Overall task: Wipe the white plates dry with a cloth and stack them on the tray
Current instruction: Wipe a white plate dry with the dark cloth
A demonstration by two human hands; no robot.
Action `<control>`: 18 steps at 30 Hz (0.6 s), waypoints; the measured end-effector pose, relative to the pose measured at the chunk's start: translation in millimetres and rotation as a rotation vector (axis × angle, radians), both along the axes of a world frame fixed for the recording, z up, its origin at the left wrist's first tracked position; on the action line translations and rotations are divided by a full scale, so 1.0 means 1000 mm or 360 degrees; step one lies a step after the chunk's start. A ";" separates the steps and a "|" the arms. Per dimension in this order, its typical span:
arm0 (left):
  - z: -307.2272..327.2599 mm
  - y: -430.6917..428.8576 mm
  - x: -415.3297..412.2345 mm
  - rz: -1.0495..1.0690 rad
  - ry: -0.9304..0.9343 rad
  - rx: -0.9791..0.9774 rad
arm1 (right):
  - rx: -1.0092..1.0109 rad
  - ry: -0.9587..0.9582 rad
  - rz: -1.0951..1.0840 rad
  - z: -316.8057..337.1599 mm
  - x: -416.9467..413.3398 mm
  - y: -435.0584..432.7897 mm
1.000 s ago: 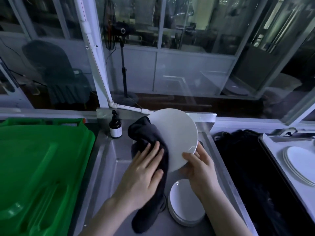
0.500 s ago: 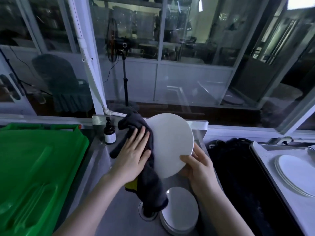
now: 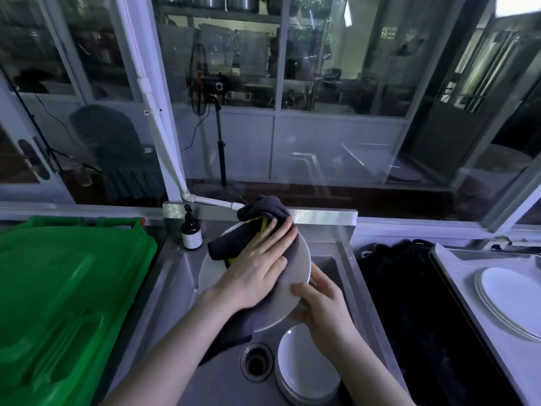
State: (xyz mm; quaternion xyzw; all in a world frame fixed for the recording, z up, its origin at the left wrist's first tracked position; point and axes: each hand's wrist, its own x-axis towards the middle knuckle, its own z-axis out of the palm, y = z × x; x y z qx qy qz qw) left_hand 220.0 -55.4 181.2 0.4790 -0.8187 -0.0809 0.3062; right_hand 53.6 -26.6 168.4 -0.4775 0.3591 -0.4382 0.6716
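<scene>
I hold a white plate (image 3: 301, 266) tilted over the steel sink (image 3: 187, 276). My right hand (image 3: 319, 307) grips its lower right rim. My left hand (image 3: 257, 265) lies flat on a dark grey cloth (image 3: 228, 244) with a yellow underside, pressing it onto the plate's face. The cloth drapes over the plate's top edge and hangs below my wrist. A stack of white plates (image 3: 304, 367) sits in the sink bottom, right of the drain (image 3: 256, 361). More white plates (image 3: 509, 297) lie stacked on the tray (image 3: 456, 265) at the far right.
A green plastic bin lid (image 3: 64, 294) fills the left side. A small brown pump bottle (image 3: 191, 230) stands at the sink's back left corner. A black mass (image 3: 409, 303) lies between sink and tray. Glass windows run behind the counter.
My left hand with the cloth has moved from the plate's left edge onto its face, up and to the right. The plate has tipped lower and turned its face more toward me.
</scene>
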 end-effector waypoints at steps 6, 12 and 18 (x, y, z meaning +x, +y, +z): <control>-0.004 0.011 0.014 0.0593 0.0722 -0.0021 | 0.0052 -0.0155 -0.0184 0.003 -0.018 -0.007; -0.023 0.040 -0.018 0.0945 0.0634 -0.0215 | -0.0012 -0.0091 -0.0137 0.004 -0.018 -0.007; -0.012 0.030 -0.027 0.0163 0.0019 -0.0033 | 0.0034 -0.0003 -0.0043 -0.013 -0.006 0.008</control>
